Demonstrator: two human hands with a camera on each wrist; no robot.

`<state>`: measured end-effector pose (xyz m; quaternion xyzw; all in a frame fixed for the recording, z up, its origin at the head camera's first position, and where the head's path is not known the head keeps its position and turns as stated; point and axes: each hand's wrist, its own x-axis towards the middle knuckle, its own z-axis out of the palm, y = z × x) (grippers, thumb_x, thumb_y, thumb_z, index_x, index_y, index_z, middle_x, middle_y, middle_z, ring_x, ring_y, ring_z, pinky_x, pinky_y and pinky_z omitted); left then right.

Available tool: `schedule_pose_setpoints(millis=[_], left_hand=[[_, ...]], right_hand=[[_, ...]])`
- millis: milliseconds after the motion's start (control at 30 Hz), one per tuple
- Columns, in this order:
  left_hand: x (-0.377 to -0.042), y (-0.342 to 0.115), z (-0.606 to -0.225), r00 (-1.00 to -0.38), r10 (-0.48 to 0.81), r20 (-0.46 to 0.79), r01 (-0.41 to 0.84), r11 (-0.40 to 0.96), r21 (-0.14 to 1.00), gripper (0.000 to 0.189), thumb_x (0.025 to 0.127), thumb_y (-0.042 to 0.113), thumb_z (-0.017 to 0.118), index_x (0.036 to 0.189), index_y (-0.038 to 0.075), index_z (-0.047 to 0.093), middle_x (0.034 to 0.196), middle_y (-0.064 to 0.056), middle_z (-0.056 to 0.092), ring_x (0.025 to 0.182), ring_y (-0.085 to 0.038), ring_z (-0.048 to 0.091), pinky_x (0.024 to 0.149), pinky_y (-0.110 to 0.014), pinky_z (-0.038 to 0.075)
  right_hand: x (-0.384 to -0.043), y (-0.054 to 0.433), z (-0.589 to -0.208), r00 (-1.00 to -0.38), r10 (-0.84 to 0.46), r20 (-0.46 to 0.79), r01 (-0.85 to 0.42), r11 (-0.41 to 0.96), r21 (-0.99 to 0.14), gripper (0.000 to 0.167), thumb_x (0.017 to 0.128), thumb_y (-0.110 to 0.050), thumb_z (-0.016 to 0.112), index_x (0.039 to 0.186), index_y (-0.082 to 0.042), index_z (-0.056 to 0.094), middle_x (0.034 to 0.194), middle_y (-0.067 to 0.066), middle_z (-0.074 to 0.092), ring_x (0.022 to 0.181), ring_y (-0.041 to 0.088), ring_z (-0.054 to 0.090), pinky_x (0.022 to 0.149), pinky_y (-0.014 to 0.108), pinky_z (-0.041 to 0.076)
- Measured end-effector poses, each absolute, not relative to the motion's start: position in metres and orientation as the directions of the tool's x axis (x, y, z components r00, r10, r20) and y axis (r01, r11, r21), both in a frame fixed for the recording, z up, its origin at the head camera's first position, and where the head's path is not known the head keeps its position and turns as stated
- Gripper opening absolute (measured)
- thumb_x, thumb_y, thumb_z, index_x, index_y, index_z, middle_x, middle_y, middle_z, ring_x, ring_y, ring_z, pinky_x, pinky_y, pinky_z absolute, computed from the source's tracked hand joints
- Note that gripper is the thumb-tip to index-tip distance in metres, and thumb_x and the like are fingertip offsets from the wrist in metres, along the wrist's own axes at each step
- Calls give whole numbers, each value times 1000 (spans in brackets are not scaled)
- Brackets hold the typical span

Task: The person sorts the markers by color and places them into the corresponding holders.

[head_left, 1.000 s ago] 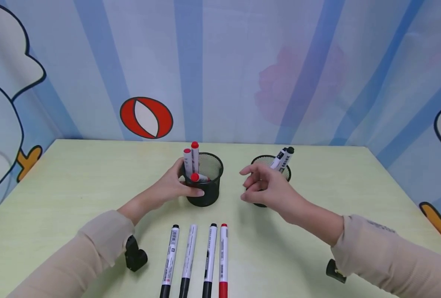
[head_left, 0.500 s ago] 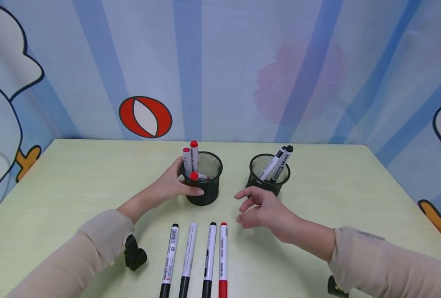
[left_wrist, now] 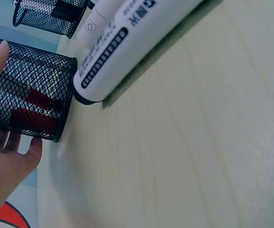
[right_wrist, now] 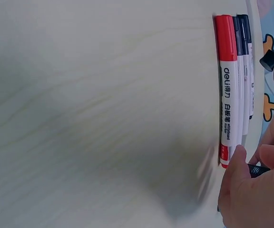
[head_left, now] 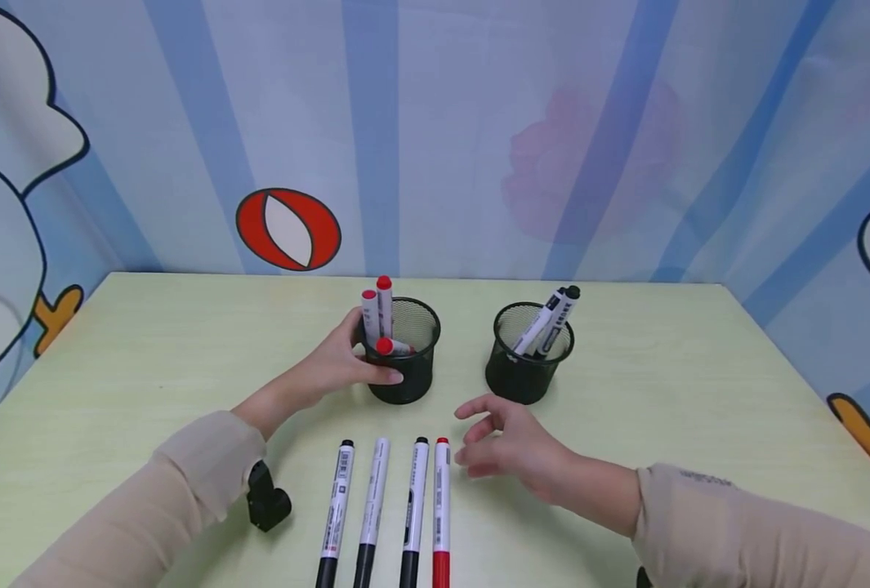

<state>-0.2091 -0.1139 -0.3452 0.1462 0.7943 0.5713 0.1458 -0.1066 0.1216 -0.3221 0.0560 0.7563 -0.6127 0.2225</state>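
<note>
Head view of a person at a pale desk, both arms in beige sleeves reaching forward from the lower corners.

The left hand grips a black mesh cup, the left cup, from its left side. The thumb lies across the front of the cup and the other fingers wrap behind it. The cup stands on the desk with three red-tipped pens in it: two upright pens side by side against the left of the rim, and a slanted pen lower down.

To its right, well apart, stands the right cup, also black mesh. Two black-tipped pens lean in it toward the right, their ends above the rim.

Nearer the person, four white-bodied pens lie in a row, pointing away from the body. From left to right come the first black pen, the second black pen, the third black pen and the red pen. The last two lie close together.

The right hand has its fingers loosely bent and spread and holds nothing. It is over the desk, in front of the right cup and just beside the far end of the red pen; whether it touches that pen cannot be told. The right wrist view shows the red pen's red cap and printed white barrel.

A black wrist camera sits below the left sleeve. Behind the desk hangs a blue striped backdrop with cartoon shapes.
</note>
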Motion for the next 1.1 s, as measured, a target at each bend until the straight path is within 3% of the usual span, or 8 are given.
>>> schedule_pose_setpoints(millis=[400, 867, 1100], left_hand=[[-210, -114, -345, -915, 398, -71, 60, 307, 950, 86, 77, 12, 75, 143, 15, 20, 139, -11, 36, 129, -28, 30, 100, -53, 35], [-212, -114, -345, -910, 407, -77, 58, 309, 949, 86, 76, 14, 75, 142, 16, 20, 139, -11, 36, 128, -28, 30, 102, -54, 33], [-210, -115, -345, -910, 407, -82, 55, 314, 948, 85, 77, 14, 75, 142, 16, 21, 138, -11, 37, 128, -28, 31, 101, -54, 33]], right_hand=[[-102, 115, -332, -897, -167, -410, 367, 237, -899, 48, 76, 5, 71, 120, 1, 51, 81, 10, 54, 65, 18, 60, 67, 33, 56], [-100, 102, -335, -907, -156, -391, 315, 362, -877, 49, 71, 1, 77, 115, 1, 55, 73, 9, 55, 52, 15, 57, 56, 24, 52], [-98, 99, -337, -911, -149, -384, 296, 412, -862, 51, 69, 2, 79, 114, -1, 56, 74, 8, 50, 52, 14, 54, 53, 22, 50]])
